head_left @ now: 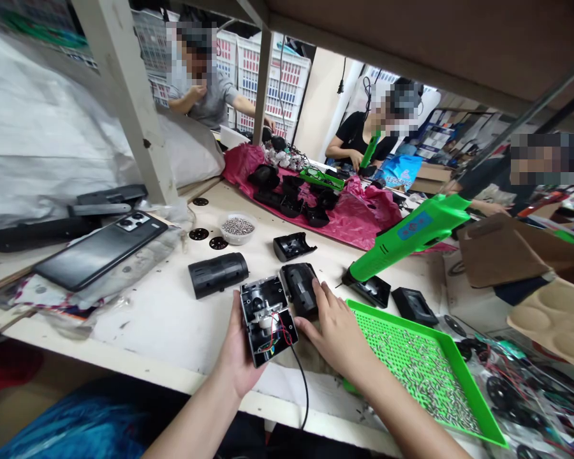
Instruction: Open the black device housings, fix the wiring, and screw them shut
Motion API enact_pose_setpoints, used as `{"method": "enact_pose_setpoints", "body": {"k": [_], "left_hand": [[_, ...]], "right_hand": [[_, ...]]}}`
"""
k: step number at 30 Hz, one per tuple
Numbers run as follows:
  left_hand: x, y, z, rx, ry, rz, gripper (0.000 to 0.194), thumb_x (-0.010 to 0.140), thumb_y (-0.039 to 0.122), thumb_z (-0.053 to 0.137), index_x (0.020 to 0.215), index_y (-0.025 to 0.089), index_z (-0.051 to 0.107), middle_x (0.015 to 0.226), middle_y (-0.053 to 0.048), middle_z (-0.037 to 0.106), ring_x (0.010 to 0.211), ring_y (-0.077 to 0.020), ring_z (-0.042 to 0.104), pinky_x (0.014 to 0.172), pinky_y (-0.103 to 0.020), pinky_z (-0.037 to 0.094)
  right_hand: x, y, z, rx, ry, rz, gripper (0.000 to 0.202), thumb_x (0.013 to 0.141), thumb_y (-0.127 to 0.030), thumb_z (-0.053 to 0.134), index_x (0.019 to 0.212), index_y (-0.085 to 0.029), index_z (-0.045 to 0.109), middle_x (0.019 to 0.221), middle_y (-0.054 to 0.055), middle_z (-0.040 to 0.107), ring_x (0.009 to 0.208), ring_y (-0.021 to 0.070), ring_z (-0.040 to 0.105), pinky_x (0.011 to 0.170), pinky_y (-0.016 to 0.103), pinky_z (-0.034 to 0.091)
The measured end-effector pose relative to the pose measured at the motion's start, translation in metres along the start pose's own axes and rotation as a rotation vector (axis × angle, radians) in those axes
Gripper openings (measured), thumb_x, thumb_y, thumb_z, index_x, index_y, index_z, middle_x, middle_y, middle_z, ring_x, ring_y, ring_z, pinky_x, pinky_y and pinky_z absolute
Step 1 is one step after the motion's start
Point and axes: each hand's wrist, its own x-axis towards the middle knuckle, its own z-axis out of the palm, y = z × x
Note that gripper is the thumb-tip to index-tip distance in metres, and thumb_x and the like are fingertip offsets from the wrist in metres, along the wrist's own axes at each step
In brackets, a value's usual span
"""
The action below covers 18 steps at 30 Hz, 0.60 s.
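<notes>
My left hand (pixel 242 357) is closed around an open black plastic housing (pixel 266 319), tilted toward me over the front of the table. Inside the housing sit a pale round part, a clear piece and thin red and blue wires; a black cable (pixel 306 389) hangs from its lower corner. My right hand (pixel 332 322) has its fingertips and thumb at the right side of a curved black plastic cover (pixel 299 290), just beyond the housing. Behind these lie a ribbed black shell (pixel 219 274) and another hollow black half (pixel 294 245).
A green electric screwdriver (pixel 402 239) slants over black parts at right. Nearby is a green tray (pixel 495 433) of screws; a small bowl (pixel 238 237) holds more. A phone (pixel 100 248) lies left. Pink plastic (pixel 363 229) bears black shells. Several people sit beyond the shelf posts.
</notes>
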Motion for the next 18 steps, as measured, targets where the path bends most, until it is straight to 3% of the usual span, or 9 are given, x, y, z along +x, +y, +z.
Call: {"method": "enact_pose_setpoints", "body": {"k": [5,11,18], "left_hand": [[-0.001,-0.002,0.001,-0.003,-0.002,0.000,0.055,0.094,0.055,0.042,0.110,0.009,0.069,0.095,-0.013,0.076,0.095,-0.0258,0.071,0.092,-0.041,0.053],[-0.003,-0.002,0.005,0.013,0.058,0.002,0.057,0.094,0.055,0.043,0.116,0.008,0.066,0.095,-0.013,0.076,0.095,-0.0263,0.071,0.089,-0.042,0.055],[-0.006,-0.001,0.007,0.033,0.093,0.028,0.048,0.094,0.051,0.045,0.102,0.011,0.071,0.085,-0.011,0.077,0.085,-0.0257,0.073,0.085,-0.042,0.056]], "right_hand": [[-0.007,-0.002,0.004,-0.023,0.089,-0.017,0.067,0.091,-0.033,0.057,0.145,-0.001,0.036,0.143,0.029,0.045,0.133,0.0390,0.045,0.107,0.055,0.043],[-0.024,-0.006,0.001,-0.011,0.218,-0.129,0.053,0.094,-0.012,0.040,0.145,-0.003,0.033,0.142,0.027,0.045,0.134,0.0360,0.042,0.106,0.056,0.043],[-0.033,-0.013,-0.008,0.219,0.257,-0.171,0.058,0.089,0.000,0.033,0.145,-0.014,0.033,0.135,0.018,0.051,0.125,0.0272,0.049,0.102,0.050,0.050]]}}
